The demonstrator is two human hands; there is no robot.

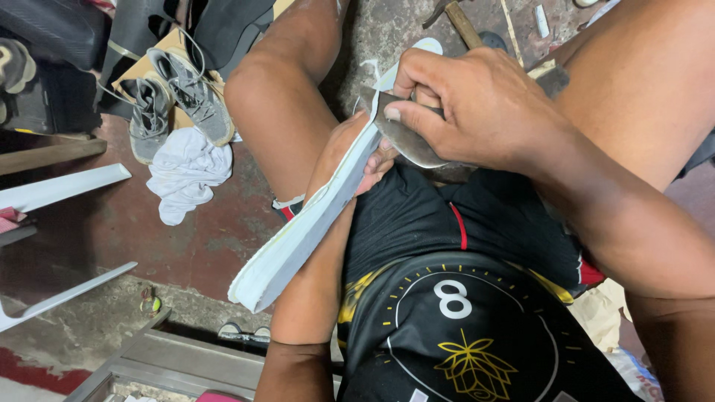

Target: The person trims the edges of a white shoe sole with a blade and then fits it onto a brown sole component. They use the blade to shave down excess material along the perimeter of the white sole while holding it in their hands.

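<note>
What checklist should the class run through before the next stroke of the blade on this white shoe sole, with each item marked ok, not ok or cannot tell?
1. Right hand grips the curved blade firmly: ok, fingers wrap over its back.
2. Left hand steadies the white sole: ok, it holds the sole from beneath, propped along the forearm.
3. Left fingertips clear of the cutting edge: not ok, they sit right beside the blade.
4. Blade sharpness: cannot tell.
5. Bare legs away from the blade's path: cannot tell, the thigh lies close behind the sole.
6. Floor clutter out of the way: ok, grey shoes and white cloth lie apart.
</note>
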